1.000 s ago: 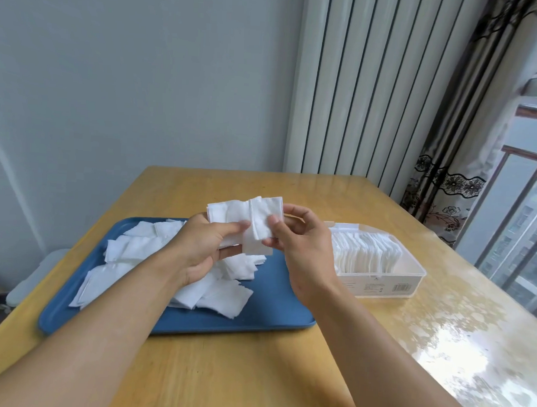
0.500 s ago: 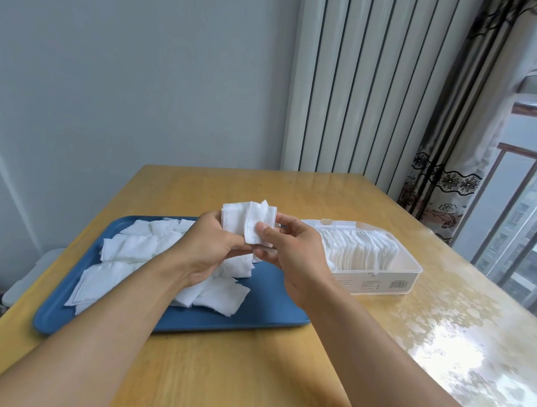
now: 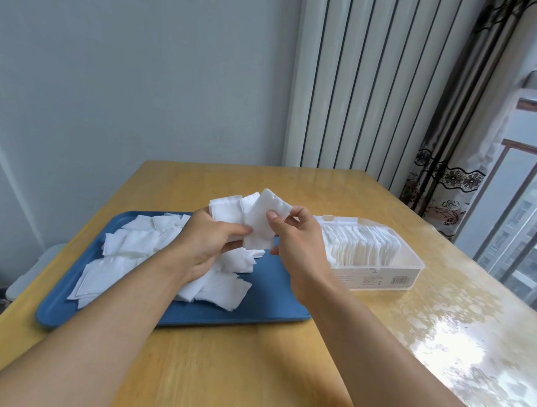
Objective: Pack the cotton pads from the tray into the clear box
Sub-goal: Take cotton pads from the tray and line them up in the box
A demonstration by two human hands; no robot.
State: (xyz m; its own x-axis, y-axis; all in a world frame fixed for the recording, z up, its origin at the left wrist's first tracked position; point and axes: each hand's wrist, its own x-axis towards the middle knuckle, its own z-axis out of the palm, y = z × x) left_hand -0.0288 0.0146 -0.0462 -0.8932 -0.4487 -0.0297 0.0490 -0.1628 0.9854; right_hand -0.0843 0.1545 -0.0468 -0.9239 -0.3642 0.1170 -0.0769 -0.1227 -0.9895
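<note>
Above the blue tray (image 3: 264, 310) both hands hold a small stack of white cotton pads (image 3: 229, 208). My left hand (image 3: 205, 243) grips the stack from below. My right hand (image 3: 299, 246) pinches the front pad (image 3: 265, 215) between thumb and fingers, tilted against the stack. Several loose cotton pads (image 3: 126, 248) lie scattered over the tray's left and middle. To the right of the tray stands the clear box (image 3: 391, 277), holding a row of upright pads (image 3: 362, 246).
The wooden table (image 3: 250, 369) has a glossy, reflective patch on the right side. A white radiator stands behind the far edge. A patterned curtain and a window with a railing are at the right.
The held stack has risen slightly. My right hand has shifted from the stack's edge to pinch the front pad, which now stands tilted apart from the others.
</note>
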